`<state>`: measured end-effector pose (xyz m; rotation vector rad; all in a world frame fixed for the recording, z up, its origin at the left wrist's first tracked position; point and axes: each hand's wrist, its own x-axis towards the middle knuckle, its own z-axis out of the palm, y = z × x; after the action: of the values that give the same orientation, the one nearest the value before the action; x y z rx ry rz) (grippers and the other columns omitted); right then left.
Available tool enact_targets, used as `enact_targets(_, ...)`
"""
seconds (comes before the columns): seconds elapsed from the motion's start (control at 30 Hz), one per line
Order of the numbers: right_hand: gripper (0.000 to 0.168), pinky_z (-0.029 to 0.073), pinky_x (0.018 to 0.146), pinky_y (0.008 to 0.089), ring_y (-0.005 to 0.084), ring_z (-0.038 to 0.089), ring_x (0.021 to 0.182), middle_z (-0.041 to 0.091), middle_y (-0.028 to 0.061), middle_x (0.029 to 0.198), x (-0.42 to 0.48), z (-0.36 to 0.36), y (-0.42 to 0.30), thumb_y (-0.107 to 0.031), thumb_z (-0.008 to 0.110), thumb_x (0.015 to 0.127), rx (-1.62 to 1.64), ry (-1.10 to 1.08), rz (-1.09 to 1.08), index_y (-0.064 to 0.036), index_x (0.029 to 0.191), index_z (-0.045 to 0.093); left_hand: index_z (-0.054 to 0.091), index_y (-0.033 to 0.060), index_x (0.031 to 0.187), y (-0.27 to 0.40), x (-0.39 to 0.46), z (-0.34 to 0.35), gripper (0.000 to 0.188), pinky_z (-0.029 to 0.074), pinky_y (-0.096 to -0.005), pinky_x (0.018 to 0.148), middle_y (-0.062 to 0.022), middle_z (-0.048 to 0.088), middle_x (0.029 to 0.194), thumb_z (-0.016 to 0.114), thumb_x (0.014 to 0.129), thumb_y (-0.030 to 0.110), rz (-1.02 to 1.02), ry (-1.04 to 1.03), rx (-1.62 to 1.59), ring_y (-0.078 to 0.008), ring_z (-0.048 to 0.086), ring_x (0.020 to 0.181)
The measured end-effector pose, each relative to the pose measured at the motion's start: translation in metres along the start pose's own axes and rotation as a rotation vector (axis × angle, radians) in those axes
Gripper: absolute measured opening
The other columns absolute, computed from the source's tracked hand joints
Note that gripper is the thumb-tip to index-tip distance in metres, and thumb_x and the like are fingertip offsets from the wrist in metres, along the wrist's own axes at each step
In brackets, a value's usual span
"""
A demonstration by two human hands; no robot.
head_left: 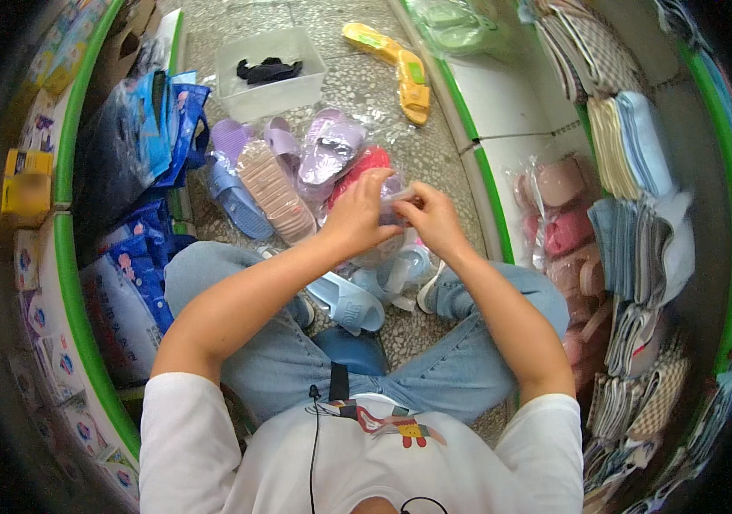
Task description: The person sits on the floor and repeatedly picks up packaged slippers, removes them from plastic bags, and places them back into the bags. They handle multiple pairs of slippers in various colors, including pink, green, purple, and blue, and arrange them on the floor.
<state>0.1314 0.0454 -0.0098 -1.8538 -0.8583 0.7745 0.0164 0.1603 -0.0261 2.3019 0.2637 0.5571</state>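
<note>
My left hand (pixel 363 209) and my right hand (pixel 427 215) meet over a pile of slippers on the floor. The fingers of my right hand pinch the edge of a clear plastic bag (pixel 398 198). My left hand lies against the same bag, with thumb and fingers apart; its grip is hard to tell. A red slipper (pixel 361 172) shows just beyond my left hand. Left of it lie lilac slippers (pixel 331 151), a beige ribbed slipper (pixel 276 189) and a blue slipper (pixel 237 202), several in clear wrap. A light blue slipper (pixel 347 302) lies nearer my lap.
A translucent plastic bin (pixel 270 99) holding black cloth stands beyond the pile. Yellow slippers (pixel 414 87) lie to its right. Blue bags (pixel 180 135) crowd the left shelf. On the right shelf are pink slippers (pixel 565 231) and folded towels (pixel 636 148).
</note>
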Motion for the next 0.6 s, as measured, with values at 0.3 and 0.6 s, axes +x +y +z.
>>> enact_targets(0.3, 0.009, 0.043, 0.056, 0.0234, 0.0090, 0.054, 0.063, 0.055, 0.0036, 0.069, -0.002, 0.005, -0.030, -0.007, 0.059, 0.078, 0.137, 0.005, -0.209, 0.000, 0.075, 0.054, 0.034, 0.0014, 0.115, 0.006, 0.007, -0.003, 0.068, 0.043, -0.0393, 0.083, -0.0199, 0.048, 0.109, 0.073, 0.061, 0.016, -0.148, -0.040, -0.081, -0.0356, 0.050, 0.101)
enact_targets(0.6, 0.012, 0.042, 0.061, 0.0286, 0.0182, 0.054, 0.066, 0.053, 0.0099, 0.074, 0.005, -0.006, -0.050, -0.009, 0.059, 0.074, 0.061, 0.132, -0.420, 0.001, 0.076, 0.051, 0.041, 0.0022, 0.115, 0.005, 0.026, -0.007, 0.040, 0.045, -0.0273, 0.077, -0.0099, 0.055, 0.104, 0.056, 0.078, 0.008, -0.343, -0.202, -0.508, -0.0169, 0.054, 0.094)
